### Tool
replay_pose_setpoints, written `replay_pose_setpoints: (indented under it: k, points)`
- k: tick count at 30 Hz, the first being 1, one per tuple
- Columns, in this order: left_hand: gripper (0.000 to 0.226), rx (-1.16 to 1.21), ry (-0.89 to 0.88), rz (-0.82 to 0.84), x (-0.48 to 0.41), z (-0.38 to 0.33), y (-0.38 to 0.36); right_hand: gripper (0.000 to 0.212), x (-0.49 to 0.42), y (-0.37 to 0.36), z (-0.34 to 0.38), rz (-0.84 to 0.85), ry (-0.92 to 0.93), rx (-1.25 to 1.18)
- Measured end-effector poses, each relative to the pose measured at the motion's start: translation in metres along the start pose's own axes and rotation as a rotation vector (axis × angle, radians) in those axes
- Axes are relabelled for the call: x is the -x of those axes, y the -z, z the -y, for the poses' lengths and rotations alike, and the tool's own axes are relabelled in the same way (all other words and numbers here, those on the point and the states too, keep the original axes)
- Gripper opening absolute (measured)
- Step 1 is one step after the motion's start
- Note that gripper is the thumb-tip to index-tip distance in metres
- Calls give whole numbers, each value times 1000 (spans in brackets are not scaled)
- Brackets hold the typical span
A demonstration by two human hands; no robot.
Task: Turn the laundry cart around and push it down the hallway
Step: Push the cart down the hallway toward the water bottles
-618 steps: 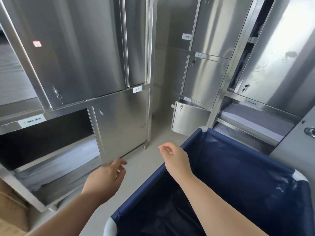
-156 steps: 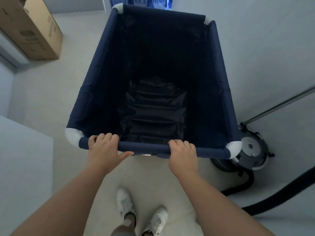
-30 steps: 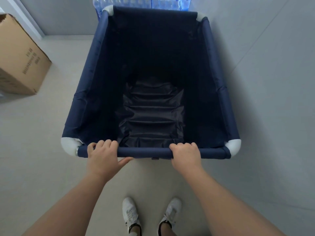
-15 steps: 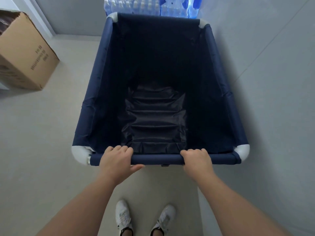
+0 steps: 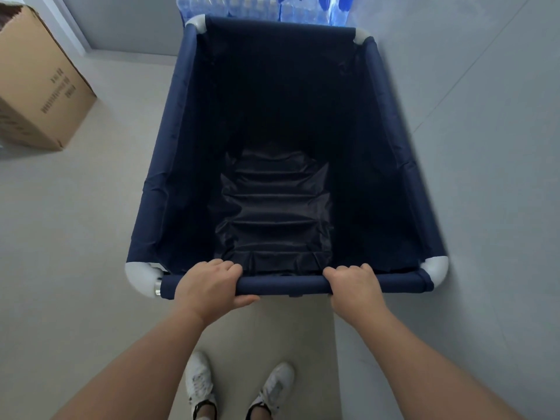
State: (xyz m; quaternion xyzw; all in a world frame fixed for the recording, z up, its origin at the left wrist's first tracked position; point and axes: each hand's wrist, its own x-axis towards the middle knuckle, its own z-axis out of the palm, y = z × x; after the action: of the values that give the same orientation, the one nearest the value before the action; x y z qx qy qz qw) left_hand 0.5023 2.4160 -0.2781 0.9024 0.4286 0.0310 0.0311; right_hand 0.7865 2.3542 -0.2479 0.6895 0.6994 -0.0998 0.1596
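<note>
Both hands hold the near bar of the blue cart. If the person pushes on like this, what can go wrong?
1. The far edge of the cart is right at the packs of water bottles; pushing straight on would likely hit them.
2. The cart's right side runs close along the wall and may scrape it.
3. Steering left, the cardboard box narrows the way.

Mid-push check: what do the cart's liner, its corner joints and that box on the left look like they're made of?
Cart liner: navy woven fabric, likely nylon or polyester; it creases and shows a faint sheen at the bottom.
Corner joints: smooth white-grey moulded plastic, apparently; rounded and matte.
Box: brown corrugated cardboard, matte, with printed text and folded edges.
</note>
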Motion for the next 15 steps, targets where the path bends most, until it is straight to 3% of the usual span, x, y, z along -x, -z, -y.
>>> replay_pose_setpoints:
  k: [15]
  points:
    - [56,-26,-16,57,0,-1,6,17,5,-1,-2,25,49,-39]
